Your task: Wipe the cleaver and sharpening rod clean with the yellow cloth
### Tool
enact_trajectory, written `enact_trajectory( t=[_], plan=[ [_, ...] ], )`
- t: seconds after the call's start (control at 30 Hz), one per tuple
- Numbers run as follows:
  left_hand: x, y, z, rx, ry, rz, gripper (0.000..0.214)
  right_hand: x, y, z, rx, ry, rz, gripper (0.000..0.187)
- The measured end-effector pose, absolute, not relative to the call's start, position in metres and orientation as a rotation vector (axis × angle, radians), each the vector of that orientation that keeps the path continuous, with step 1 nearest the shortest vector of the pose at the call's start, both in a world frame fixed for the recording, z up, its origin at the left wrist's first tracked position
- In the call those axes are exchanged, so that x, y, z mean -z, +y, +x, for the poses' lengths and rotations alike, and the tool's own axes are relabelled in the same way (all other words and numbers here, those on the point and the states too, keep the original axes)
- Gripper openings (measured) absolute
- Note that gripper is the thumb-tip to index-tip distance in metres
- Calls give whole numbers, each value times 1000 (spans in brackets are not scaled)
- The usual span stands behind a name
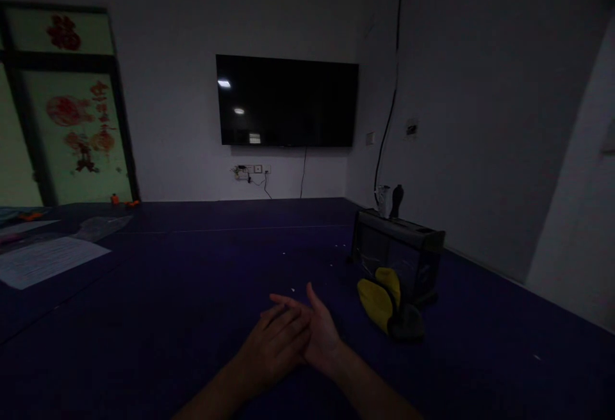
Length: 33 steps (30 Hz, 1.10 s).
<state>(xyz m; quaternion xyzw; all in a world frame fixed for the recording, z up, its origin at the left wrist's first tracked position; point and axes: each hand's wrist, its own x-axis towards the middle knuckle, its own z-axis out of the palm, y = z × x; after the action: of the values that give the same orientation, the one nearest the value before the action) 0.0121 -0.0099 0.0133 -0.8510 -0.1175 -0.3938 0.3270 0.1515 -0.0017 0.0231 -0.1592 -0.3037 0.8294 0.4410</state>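
Note:
My left hand [281, 341] lies across the palm of my right hand [323, 337], low in the middle of the head view. The left fingers are laid out over the right palm, slightly bent. My right hand has its palm turned up, its thumb raised and its fingers stretched out beneath the left ones. No object shows in either hand. To the right of both hands, apart from them, is a soft-looking yellow and dark item [375, 305] whose kind I cannot make out. It leans near a dark box with see-through sides [425, 260].
The hands are over a dark blue tabletop [206, 292] with small white scraps on it. A white and a black object [396, 201] stand on the box. Printed paper [52, 258], clear plastic [102, 228] and small orange items [114, 199] lie at left. A television [288, 103] hangs on the far wall.

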Motion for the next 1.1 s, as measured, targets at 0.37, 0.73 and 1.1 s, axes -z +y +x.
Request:
enact_trajectory(
  t=[0.37, 0.73, 1.1],
  plan=[
    [-10, -4, 10, 1137, -340, -2186, 23, -14, -1, 148, -2042, -764, -383, 58],
    [-7, -1, 7, 1045, -366, -2246, 33, -20, -7, 145, -2020, -888, -419, 57],
    [-7, -3, 9, 1113, -372, -2235, 22, -6, 5, 146, -1992, -740, -471, 45]
  ],
)
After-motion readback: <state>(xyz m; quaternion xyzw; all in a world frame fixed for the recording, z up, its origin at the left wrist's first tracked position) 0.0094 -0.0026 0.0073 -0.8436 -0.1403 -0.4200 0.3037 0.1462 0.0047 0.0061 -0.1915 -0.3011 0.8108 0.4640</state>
